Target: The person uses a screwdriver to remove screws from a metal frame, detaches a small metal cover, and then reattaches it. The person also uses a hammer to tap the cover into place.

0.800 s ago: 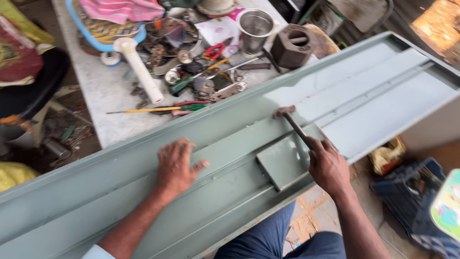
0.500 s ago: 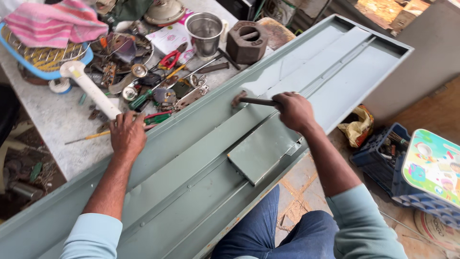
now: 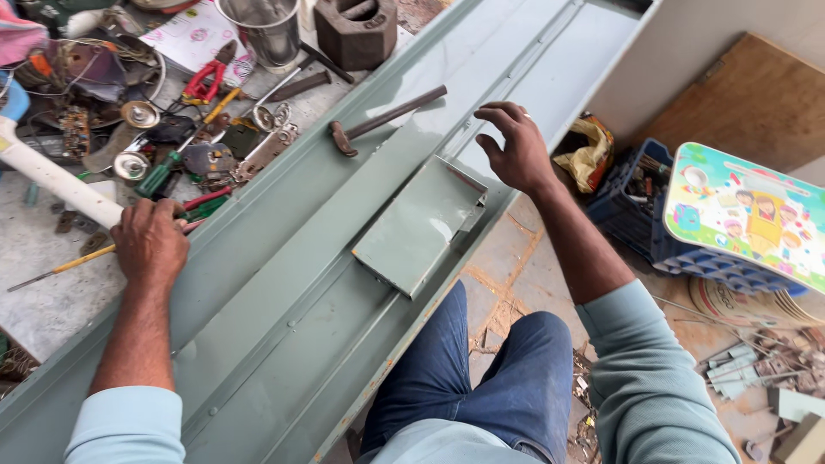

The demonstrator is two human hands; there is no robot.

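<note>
A long grey-green sheet-metal panel (image 3: 284,318) lies across the table edge and over my lap. A small grey-green plate (image 3: 417,225) with a folded lip rests on its near rim. A rusty hammer (image 3: 387,119) lies loose on the panel's far side. My right hand (image 3: 514,150) hovers just right of the hammer's handle with fingers spread, holding nothing. My left hand (image 3: 150,242) rests knuckles up at the panel's far rim. Its fingers curl over red and green tool handles (image 3: 199,204) and a thin yellow rod (image 3: 60,268); the grip itself is hidden.
The stone table (image 3: 51,301) beyond the panel is crowded with pliers (image 3: 204,82), a steel cup (image 3: 262,30), a dark cast block (image 3: 357,30), a white pipe (image 3: 56,179) and small parts. On the floor to the right stand a blue crate (image 3: 632,202) and a colourful board (image 3: 748,215).
My right hand has let go of the hammer, which now lies on the panel. My left hand has slid off the panel to the tools at its far rim.
</note>
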